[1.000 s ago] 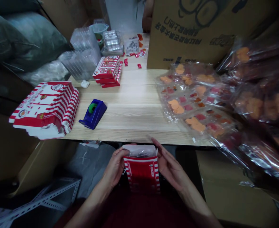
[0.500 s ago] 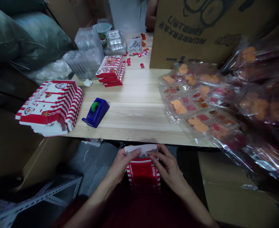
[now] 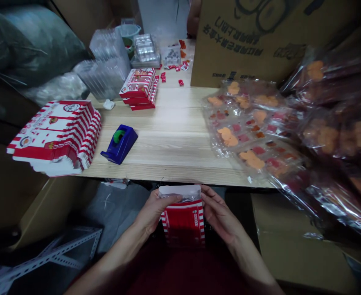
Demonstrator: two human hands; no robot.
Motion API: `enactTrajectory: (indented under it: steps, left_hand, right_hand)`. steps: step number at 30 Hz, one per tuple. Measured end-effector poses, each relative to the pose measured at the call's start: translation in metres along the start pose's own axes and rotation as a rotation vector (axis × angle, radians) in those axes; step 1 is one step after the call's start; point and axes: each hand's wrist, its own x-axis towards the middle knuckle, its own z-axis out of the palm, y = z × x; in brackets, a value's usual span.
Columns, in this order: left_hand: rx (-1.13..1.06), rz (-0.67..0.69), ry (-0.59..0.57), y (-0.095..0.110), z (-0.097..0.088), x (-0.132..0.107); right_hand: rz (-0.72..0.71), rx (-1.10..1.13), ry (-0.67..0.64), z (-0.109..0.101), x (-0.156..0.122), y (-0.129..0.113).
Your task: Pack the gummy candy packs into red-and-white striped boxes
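Observation:
A red-and-white striped cardboard box (image 3: pixel 183 221) is held in front of my body, below the table's front edge. Its white end flap stands up, and something clear and shiny shows inside the opening. My left hand (image 3: pixel 156 207) is closed on the box's left side, with the thumb reaching over the opening. On the other side, my right hand (image 3: pixel 219 209) grips the upper right corner and edge. A blue tape dispenser (image 3: pixel 120 145) with a green roll sits on the table beyond my left hand.
Flat striped boxes (image 3: pixel 57 131) are stacked at the left; filled boxes (image 3: pixel 139 88) and clear plastic trays (image 3: pixel 107 69) stand behind. Bagged orange and red candies (image 3: pixel 248 131) cover the right side. A large carton (image 3: pixel 251 45) blocks the back right. Red wrapped sweets (image 3: pixel 181 82) lie scattered.
My right hand has moved from the box's opening out to its right edge. The left hand keeps its hold. The view has shifted slightly.

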Motion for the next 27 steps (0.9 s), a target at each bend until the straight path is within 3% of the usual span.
enactTrajectory:
  steps: [5,10,17,19,22,24,27]
  left_hand:
    - [0.012,0.006,-0.012,0.005,0.001,-0.005]
    - [0.134,0.127,0.104,0.009,-0.001,-0.005]
    - [0.164,0.172,0.139,0.002,-0.002,-0.002]
    - [0.246,0.246,0.189,0.005,-0.001,-0.003]
    - [0.52,0.523,0.311,0.019,-0.002,-0.004]
    - [0.668,0.626,0.238,0.032,-0.003,-0.003]
    - [0.783,0.531,0.005,0.046,-0.003,0.004]
  right_hand:
    - [0.087,0.09,-0.024,-0.007,0.01,0.0]
    - [0.09,0.086,-0.057,0.001,0.01,-0.003]
    - [0.073,0.031,-0.071,0.004,0.006,-0.001]
    - [0.05,0.015,-0.075,0.002,0.008,0.001]
    - [0.013,0.021,-0.085,0.001,0.013,0.005]
    - [0.035,-0.004,-0.114,0.002,0.015,0.009]
    - [0.082,-0.037,-0.141,0.005,0.015,0.014]
